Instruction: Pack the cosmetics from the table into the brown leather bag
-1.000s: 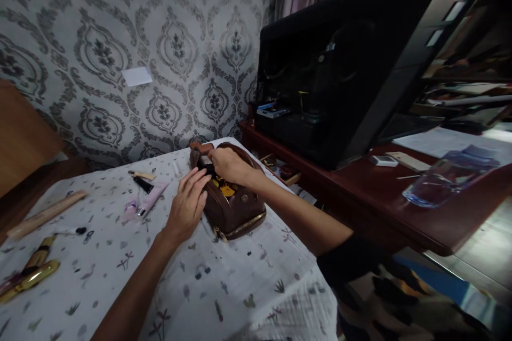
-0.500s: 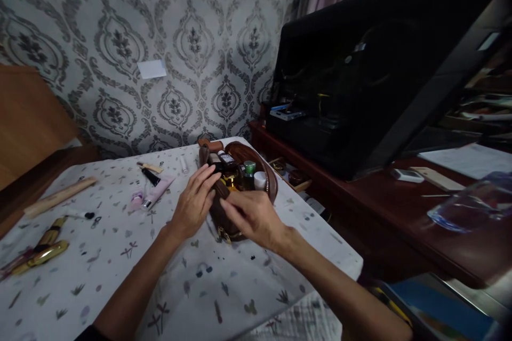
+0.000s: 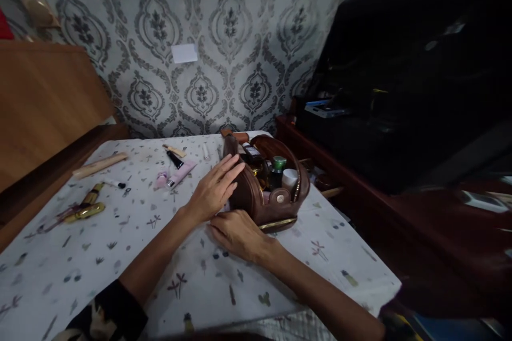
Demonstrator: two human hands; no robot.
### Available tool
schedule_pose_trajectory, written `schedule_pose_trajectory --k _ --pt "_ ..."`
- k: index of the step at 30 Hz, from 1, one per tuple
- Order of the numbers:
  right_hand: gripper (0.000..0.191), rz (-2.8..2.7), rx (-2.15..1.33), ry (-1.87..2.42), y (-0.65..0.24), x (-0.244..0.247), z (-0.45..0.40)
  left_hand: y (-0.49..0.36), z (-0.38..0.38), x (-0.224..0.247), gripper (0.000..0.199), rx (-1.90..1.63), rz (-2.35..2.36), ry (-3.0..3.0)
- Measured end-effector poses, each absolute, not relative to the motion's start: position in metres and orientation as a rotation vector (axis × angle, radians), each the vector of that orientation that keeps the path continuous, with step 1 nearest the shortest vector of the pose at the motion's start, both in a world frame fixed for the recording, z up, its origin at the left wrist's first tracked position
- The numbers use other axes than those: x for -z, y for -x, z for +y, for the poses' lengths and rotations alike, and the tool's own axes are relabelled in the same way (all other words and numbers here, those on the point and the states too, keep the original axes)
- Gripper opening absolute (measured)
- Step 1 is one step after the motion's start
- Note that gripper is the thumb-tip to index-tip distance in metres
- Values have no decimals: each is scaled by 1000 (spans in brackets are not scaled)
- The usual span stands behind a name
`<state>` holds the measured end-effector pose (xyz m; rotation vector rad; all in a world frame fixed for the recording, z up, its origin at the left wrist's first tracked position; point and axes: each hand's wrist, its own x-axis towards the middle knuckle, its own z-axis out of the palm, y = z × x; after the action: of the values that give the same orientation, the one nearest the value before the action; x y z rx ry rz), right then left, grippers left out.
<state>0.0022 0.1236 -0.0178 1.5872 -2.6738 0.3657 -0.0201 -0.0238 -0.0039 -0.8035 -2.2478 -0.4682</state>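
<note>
A brown leather bag (image 3: pixel 276 214) stands unzipped on the patterned white cloth, with its flap raised at the back. Inside it are a green-capped bottle (image 3: pixel 279 164), a white jar (image 3: pixel 289 178) and a dark bottle with a white label (image 3: pixel 251 152). My left hand (image 3: pixel 214 189) rests its fingers, slightly spread, against the bag's left side. Just in front, at the bag's lower left corner, is my right hand (image 3: pixel 240 234), its fingers curled. Whatever those fingers hold, if anything, is hidden.
On the cloth (image 3: pixel 136 256) to the left lie a pink tube (image 3: pixel 182 172), a black tube (image 3: pixel 174 159), a gold item (image 3: pixel 85 212), a brush and a long tan item (image 3: pixel 100 165). A dark red desk (image 3: pixel 432 240) with a large black screen (image 3: pixel 400 74) stands at right.
The view has turned left. My right hand has moved from the bag's near rim to its lower left corner. The bag's front, with its snap tab, now shows.
</note>
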Motion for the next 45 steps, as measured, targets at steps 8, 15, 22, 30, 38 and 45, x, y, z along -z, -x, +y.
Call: schedule_pose_trajectory --k 8,15,22,30,38,45 --pt "23 -2871 -840 -1306 12 32 75 12 -107 49 46 205 -2578 286" --pt "27 -2693 -1498 -1205 24 57 37 1 -167 71 50 94 -2767 -288" --pt "26 -2581 -1789 -1189 25 76 39 -2 -180 71 41 110 -2767 -275" --pt "27 -2527 -1800 -1249 25 78 43 -12 -204 60 48 71 -2588 -608" --pt "27 -2544 -1724 -1271 25 79 43 -18 -240 72 60 61 -2595 -1058" --pt "26 -2569 -1701 -1269 23 77 44 -19 -232 61 49 61 -2705 -696"
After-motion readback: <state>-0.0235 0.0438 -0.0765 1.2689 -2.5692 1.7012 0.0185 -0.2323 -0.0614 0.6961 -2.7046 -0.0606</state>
